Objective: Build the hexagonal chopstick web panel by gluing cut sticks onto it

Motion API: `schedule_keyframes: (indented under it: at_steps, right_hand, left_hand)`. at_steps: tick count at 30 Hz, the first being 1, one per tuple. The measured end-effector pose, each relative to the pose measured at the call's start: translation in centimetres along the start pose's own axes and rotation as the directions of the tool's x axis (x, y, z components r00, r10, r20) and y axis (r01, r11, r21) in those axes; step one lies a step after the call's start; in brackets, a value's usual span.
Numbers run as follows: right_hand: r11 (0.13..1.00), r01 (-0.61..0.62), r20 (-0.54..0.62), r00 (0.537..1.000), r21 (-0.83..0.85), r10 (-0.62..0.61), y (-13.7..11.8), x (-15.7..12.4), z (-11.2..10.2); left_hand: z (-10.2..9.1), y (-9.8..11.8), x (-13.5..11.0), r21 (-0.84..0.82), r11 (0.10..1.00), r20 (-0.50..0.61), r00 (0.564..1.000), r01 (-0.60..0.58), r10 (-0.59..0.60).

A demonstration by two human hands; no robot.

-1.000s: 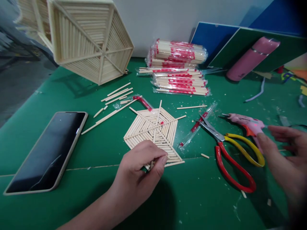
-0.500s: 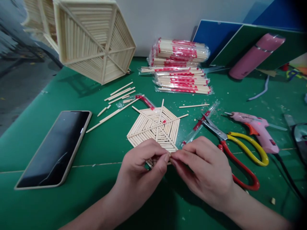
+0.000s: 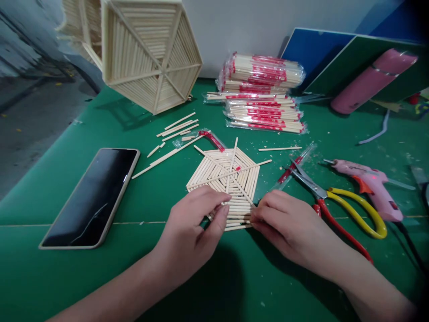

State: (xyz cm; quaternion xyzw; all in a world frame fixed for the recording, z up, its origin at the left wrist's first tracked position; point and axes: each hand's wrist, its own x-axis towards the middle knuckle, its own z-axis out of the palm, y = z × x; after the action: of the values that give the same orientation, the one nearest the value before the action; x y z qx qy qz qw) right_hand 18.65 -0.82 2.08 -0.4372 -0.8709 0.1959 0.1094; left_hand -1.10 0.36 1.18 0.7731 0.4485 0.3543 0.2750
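A flat hexagon of glued wooden sticks [image 3: 231, 174] lies on the green table [image 3: 167, 277], with several long sticks crossing it like spokes. My left hand [image 3: 191, 228] is closed in a pinch at the hexagon's near left edge, its fingertips on the sticks. My right hand [image 3: 288, 226] is curled at the near right edge, fingertips pressed against the ends of the lowest sticks. Between the two hands the bottom rows of sticks show.
A black phone [image 3: 92, 197] lies at left. Red and yellow scissors [image 3: 342, 214] and a pink glue gun [image 3: 372, 185] lie at right. Loose sticks [image 3: 177, 127], wrapped chopstick packs [image 3: 264, 94], a large stick basket [image 3: 150, 53] and a pink bottle [image 3: 372, 80] stand behind.
My right hand came from the glue gun over to the hexagon and now presses its near right edge. My left hand stays pinched at the near left edge. The view shifted slightly left.
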Motion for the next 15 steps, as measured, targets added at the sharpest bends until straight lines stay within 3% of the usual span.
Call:
schedule_keyframes:
  at_steps: [5, 15]
  right_hand:
    - [0.997, 0.018, 0.055, 0.998, -0.068, -0.014, -0.6, 0.5, 0.1]
    - [0.997, 0.029, 0.077, 0.997, -0.072, -0.023, -0.4, 0.5, 0.6]
  left_hand:
    - [0.7, -1.2, -0.6, 0.091, 0.985, 0.057, 0.988, -0.145, 0.141]
    - [0.7, -1.2, -0.7, 0.137, 0.977, 0.146, 0.979, -0.165, 0.145]
